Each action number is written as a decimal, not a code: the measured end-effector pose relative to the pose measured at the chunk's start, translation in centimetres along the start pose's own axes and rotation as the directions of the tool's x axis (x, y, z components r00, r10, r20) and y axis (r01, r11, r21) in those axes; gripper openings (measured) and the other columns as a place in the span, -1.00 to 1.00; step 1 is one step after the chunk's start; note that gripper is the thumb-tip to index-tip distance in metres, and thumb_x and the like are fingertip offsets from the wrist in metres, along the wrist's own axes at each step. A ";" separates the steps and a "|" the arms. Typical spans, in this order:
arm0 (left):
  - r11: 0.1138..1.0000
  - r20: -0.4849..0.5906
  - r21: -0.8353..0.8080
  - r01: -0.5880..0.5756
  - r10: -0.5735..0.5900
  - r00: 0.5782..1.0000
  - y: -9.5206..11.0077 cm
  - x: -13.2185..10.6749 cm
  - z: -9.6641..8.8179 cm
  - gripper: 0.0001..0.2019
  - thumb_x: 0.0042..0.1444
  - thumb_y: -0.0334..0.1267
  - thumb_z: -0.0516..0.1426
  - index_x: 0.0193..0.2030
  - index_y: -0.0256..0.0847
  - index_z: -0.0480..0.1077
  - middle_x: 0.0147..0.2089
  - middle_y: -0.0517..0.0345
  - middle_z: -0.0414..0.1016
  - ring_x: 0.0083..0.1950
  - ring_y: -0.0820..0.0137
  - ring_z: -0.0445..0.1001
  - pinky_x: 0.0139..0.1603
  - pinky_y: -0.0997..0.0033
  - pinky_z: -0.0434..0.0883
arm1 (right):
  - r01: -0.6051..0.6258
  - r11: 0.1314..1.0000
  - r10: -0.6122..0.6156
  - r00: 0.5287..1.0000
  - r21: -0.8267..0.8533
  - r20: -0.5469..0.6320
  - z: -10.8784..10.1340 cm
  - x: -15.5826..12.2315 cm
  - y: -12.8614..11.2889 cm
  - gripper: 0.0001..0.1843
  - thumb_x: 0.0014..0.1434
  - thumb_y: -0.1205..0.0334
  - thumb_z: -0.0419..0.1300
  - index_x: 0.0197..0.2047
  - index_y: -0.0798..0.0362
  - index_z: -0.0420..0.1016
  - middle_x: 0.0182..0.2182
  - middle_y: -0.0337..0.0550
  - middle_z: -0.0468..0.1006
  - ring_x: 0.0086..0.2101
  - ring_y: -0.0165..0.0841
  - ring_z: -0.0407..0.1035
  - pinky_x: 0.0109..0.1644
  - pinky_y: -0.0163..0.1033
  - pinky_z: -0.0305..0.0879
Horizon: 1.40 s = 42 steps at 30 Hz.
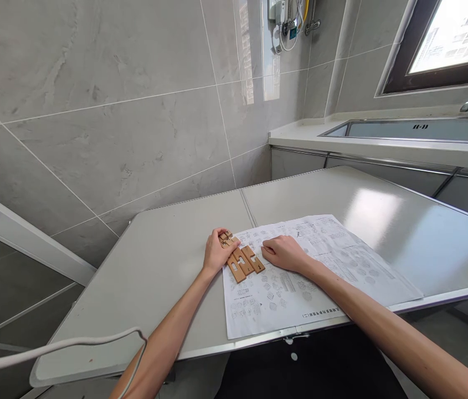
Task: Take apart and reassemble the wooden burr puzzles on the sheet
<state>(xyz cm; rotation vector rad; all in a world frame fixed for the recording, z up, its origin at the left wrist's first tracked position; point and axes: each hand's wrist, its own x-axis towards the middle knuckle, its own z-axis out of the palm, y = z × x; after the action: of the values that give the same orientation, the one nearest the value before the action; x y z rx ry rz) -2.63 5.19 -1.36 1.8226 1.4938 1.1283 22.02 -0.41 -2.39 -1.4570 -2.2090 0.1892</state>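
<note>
My left hand (216, 252) rests on the grey table (167, 266) with its fingers curled over the far end of a few flat wooden puzzle pieces (242, 260). The pieces lie side by side on the left edge of a large printed instruction sheet (300, 277). My right hand (284, 252) lies on the sheet just right of the pieces, fingers curled in a loose fist, fingertips close to the wood. Whether it holds anything is hidden.
A white cable (59, 348) runs across the lower left. Tiled wall stands behind the table. A counter with a steel sink (416, 130) and tap is at the back right under a window. The sheet overhangs the table's near edge.
</note>
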 end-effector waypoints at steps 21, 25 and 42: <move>0.995 -0.016 0.077 -0.067 0.069 0.998 0.8 -0.5 -0.2 -0.50 -0.02 -0.06 0.44 0.06 -0.07 0.48 0.08 0.00 0.60 0.13 0.12 0.54 0.18 0.08 0.42 | -0.015 0.998 0.016 1.000 0.059 -0.019 0.0 0.0 0.0 -0.63 0.24 0.28 0.05 -0.54 0.03 -0.03 -0.67 -0.32 0.13 -0.57 -0.41 -0.12 -0.41 -0.21 -0.20; 0.977 0.018 0.129 -0.171 0.170 0.985 2.0 -1.5 -0.2 -0.50 0.05 -0.07 0.42 0.12 -0.03 0.46 0.11 0.04 0.56 0.12 0.15 0.53 0.20 0.10 0.42 | -0.060 0.987 0.064 0.998 0.147 -0.024 -0.3 0.1 -0.3 -0.59 0.26 0.24 0.08 -0.54 0.02 -0.05 -0.66 -0.33 0.10 -0.57 -0.41 -0.10 -0.41 -0.22 -0.17; 0.758 0.199 0.058 -0.650 0.629 0.751 6.0 -4.6 0.1 -0.41 0.22 -0.08 0.34 0.34 -0.01 0.29 0.28 0.01 0.47 0.27 0.18 0.44 0.24 0.09 0.48 | -0.278 0.148 -0.181 0.936 0.949 0.303 -2.9 0.3 -0.9 -0.50 0.41 -0.14 0.17 0.21 0.02 0.51 0.11 -0.01 0.53 0.06 -0.23 0.43 0.20 -0.10 0.37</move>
<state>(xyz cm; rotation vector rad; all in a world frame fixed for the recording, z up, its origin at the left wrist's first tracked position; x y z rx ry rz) 0.44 -0.79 2.20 2.5593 0.8497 1.1440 22.57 -0.94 0.57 -0.6371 -1.4685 1.7338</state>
